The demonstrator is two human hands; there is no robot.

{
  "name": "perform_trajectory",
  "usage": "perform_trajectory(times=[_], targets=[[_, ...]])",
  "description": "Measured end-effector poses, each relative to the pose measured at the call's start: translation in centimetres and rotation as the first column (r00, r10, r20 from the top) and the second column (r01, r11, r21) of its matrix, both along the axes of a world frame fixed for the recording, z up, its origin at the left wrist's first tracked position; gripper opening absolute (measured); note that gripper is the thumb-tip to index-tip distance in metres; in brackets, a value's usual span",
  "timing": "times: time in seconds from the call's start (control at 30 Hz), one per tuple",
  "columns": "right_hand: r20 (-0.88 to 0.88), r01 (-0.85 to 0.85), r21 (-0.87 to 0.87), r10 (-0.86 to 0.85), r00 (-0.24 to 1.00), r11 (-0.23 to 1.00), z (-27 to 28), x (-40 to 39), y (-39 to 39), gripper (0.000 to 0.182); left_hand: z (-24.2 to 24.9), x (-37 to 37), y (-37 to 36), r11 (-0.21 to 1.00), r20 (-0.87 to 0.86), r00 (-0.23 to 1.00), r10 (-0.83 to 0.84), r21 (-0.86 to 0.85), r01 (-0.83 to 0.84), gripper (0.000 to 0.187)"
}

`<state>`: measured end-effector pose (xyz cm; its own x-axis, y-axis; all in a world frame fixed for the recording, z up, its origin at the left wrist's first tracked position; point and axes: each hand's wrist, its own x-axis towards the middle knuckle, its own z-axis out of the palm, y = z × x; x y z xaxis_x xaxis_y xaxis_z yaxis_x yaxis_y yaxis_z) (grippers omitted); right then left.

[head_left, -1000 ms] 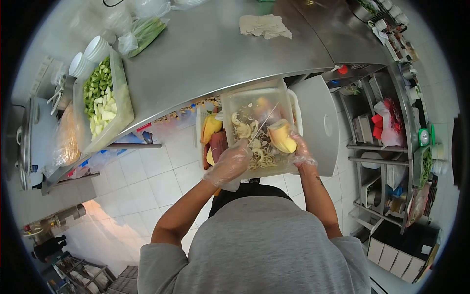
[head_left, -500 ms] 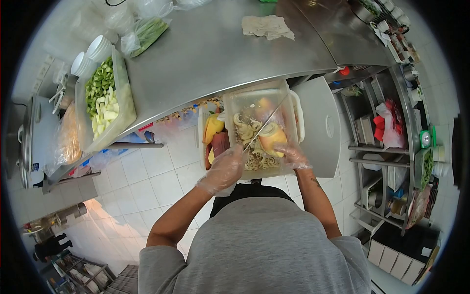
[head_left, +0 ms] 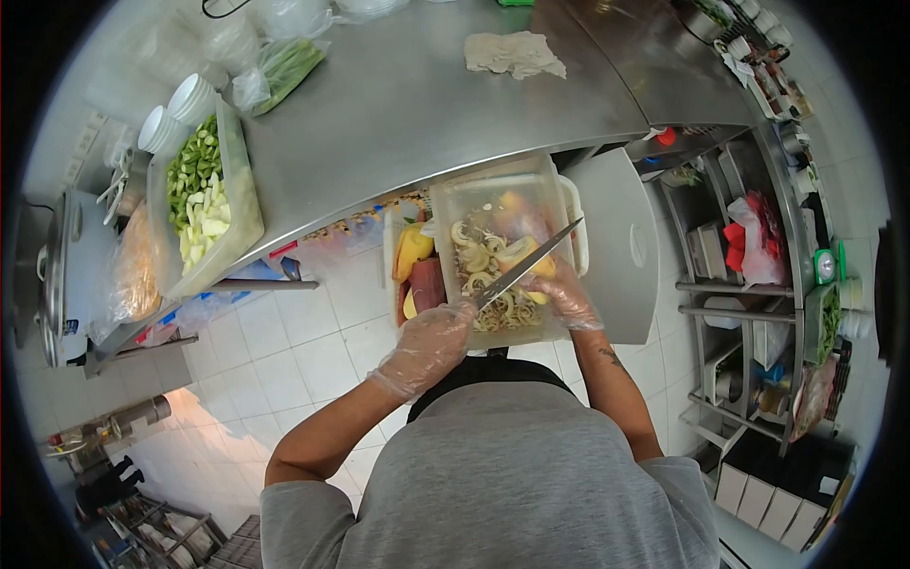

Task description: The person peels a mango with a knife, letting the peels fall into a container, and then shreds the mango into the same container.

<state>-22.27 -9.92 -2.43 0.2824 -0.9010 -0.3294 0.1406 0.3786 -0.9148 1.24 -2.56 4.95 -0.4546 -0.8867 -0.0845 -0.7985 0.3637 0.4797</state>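
Observation:
My left hand (head_left: 432, 343), in a clear plastic glove, is closed around the handle of a long knife (head_left: 527, 264). The blade slants up to the right over a translucent bin (head_left: 447, 204). My right hand (head_left: 565, 296), gloved too, grips a yellowish peeled piece (head_left: 517, 254) at the bin's right side, partly hidden behind the blade. Curled pale peelings (head_left: 507, 313) lie in the bin, with another yellow-orange piece toward its far end. Left of it, a second container holds a yellow fruit (head_left: 414, 247) and a dark red item (head_left: 427, 283).
The steel counter (head_left: 398, 104) runs across the front, with a crumpled cloth (head_left: 515, 54). On its left are a tub of cut green vegetables (head_left: 248, 199) and a bag of greens (head_left: 287, 71). A loaded shelf rack (head_left: 735, 294) stands at the right.
The knife has turned so that its blade shows broad and points further right. My left hand has shifted slightly down and left. The held piece is now more covered by blade and hand.

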Motion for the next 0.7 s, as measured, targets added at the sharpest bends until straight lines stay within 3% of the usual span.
perform_trajectory(times=[0.07,0.27,0.53,0.7], targets=[[-0.098,-0.005,-0.059,-0.001,0.995,0.998,-1.1,-0.5,-0.1,0.068,-0.1,0.0,0.1,0.999,0.009,1.000,0.001,0.048,-0.001,0.015],[-0.014,0.011,-0.018,-0.011,1.000,1.000,-0.6,-0.6,0.4,0.069,-0.9,-0.6,0.5,0.996,-0.013,0.999,0.043,0.084,-0.042,0.012],[-0.215,-0.056,-0.046,0.045,0.976,0.997,-0.3,-1.2,0.0,0.074,-3.1,-2.9,-1.5,0.976,0.015,1.000,0.024,0.215,-0.026,0.013],[-0.265,-0.159,0.010,0.156,0.952,0.987,2.7,0.4,0.8,0.072,-3.9,-4.0,-3.9,0.945,-0.024,0.990,0.142,0.302,-0.129,0.017]])
